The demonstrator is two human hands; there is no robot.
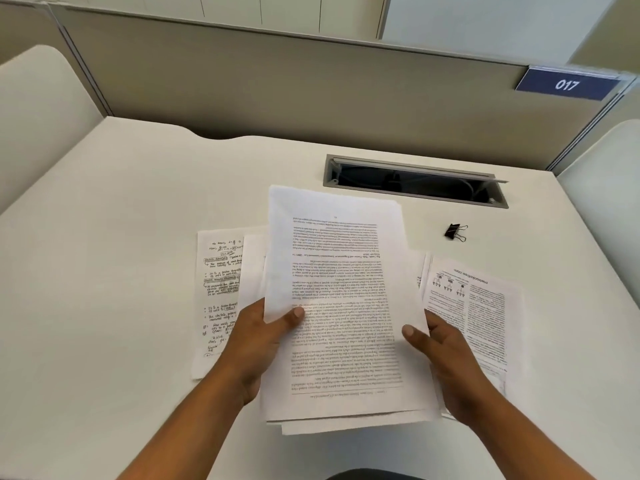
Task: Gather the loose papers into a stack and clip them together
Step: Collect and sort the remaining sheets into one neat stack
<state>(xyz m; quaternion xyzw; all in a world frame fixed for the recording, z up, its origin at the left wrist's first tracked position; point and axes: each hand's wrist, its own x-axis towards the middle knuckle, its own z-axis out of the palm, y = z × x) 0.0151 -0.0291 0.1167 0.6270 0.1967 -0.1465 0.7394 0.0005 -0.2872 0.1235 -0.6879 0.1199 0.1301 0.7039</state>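
Observation:
A stack of printed papers (343, 299) is held up over the white desk (104, 237), its text upside down to me. My left hand (256, 341) grips its left edge, thumb on top. My right hand (446, 355) grips the right edge the same way. A handwritten sheet (218, 289) lies flat on the desk to the left, partly under other white sheets. A printed sheet with small diagrams (478, 306) lies to the right. A black binder clip (455, 232) sits alone on the desk beyond the right-hand sheet.
An open cable slot (415, 181) is set into the desk behind the papers. A beige partition (277, 81) closes the back, with a blue "017" sign (566, 85) at the right. Side panels stand at both desk ends.

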